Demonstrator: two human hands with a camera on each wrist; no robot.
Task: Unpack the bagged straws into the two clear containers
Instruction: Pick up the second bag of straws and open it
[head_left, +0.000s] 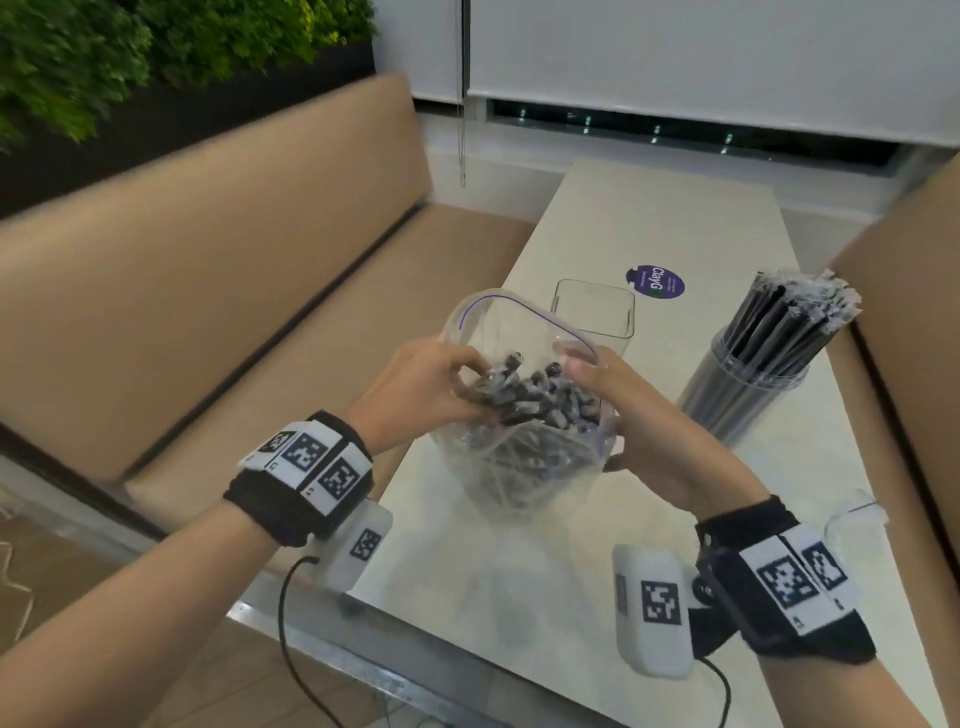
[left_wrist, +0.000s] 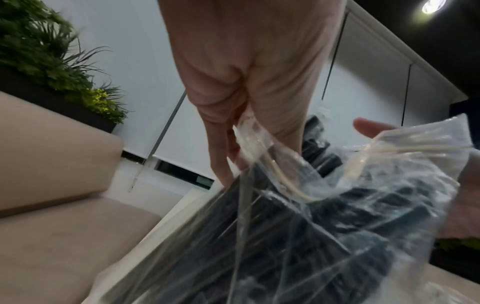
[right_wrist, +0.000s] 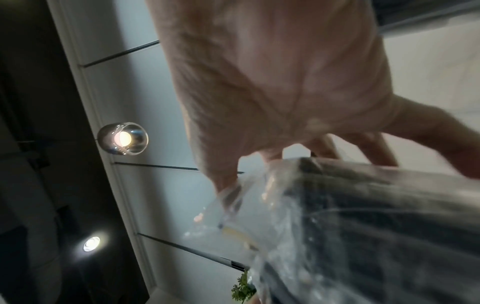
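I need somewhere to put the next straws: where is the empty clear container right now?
In the head view, the empty square clear container stands on the white table, just behind the clear zip bag, left of the straw-filled round clear container.

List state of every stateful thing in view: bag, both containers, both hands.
zip bag: open at the top, full of wrapped black straws, held up over the table
square container: upright, empty
round container: upright, packed with straws
left hand: fingers inside the bag mouth, gripping straws
right hand: gripping the bag's side
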